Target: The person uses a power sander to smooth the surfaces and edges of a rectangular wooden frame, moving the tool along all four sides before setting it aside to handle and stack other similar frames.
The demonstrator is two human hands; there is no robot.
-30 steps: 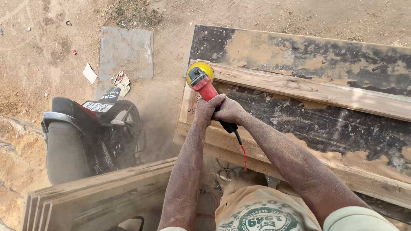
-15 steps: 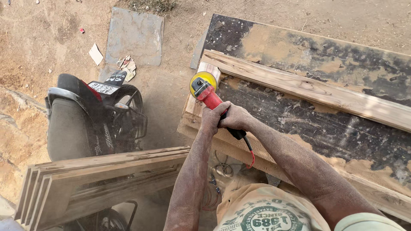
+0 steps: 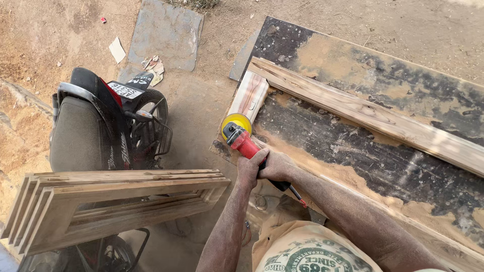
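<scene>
Both hands wrapped tight around the red body of an angle grinder (image 3: 245,142), held out in front of the person's chest. Left hand (image 3: 250,170) sits forward on the body, grip clamped on it; right hand (image 3: 276,166) just behind and touching the left, grip likewise clamped on the rear of the tool where a dark cord runs back toward the person. The grinder's yellow sanding disc (image 3: 236,122) points away from the person and meets the near end of a short wooden frame piece (image 3: 249,95), pale with reddish grain, at the left edge of the work surface. That piece lies on a large dark board (image 3: 373,161) serving as the tabletop, heavily coated with pale sawdust. A long wooden plank (image 3: 373,118) runs diagonally across the board from the far end of the short piece toward the right edge of view. Left of the hands, a stack of wooden frames (image 3: 111,204) lies flat, edges aligned, well apart from the grinder. Beyond the stack stands a parked motorcycle (image 3: 96,131), seen from behind, with grey seat and rear rack. Bare dirt ground all round; a flat grey stone slab (image 3: 166,32) lies farther off, with scraps of paper (image 3: 117,49) beside it. Fine dust hazes the air below the arms.
</scene>
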